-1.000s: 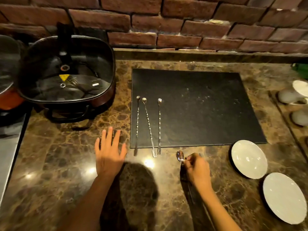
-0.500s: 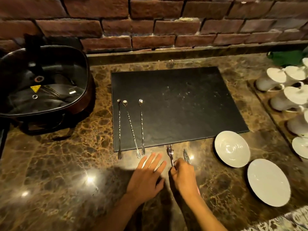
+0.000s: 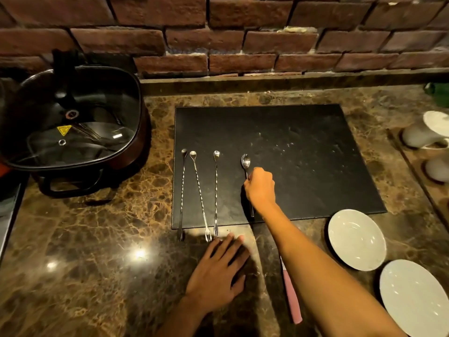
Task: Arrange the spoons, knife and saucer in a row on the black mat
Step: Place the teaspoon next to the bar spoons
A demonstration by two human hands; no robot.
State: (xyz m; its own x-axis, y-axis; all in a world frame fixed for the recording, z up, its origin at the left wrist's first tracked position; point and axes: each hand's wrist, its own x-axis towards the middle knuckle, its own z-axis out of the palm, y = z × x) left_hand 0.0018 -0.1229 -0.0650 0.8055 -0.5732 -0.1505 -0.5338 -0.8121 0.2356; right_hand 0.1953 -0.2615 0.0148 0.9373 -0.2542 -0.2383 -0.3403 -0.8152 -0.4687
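Note:
Three long twisted-handle spoons [image 3: 215, 190] lie side by side on the left part of the black mat [image 3: 303, 161], their fork ends overhanging its near edge. My right hand [image 3: 260, 187] is shut on a shorter teaspoon [image 3: 245, 161], holding it flat on the mat just right of the three. My left hand [image 3: 218, 268] rests flat and open on the marble counter below the mat. A pink-handled knife [image 3: 291, 295] lies on the counter, partly under my right forearm. Two white saucers [image 3: 356, 239] [image 3: 415, 296] sit off the mat's near right corner.
A lidded electric pot [image 3: 70, 122] stands to the left of the mat. White cups [image 3: 424, 135] sit on a tray at the right edge, with a green object [image 3: 439, 93] behind them. A brick wall backs the counter.
My right hand has carried the teaspoon from the counter onto the mat, beside the three long spoons. The knife stays on the counter. My left hand moved right to below the mat.

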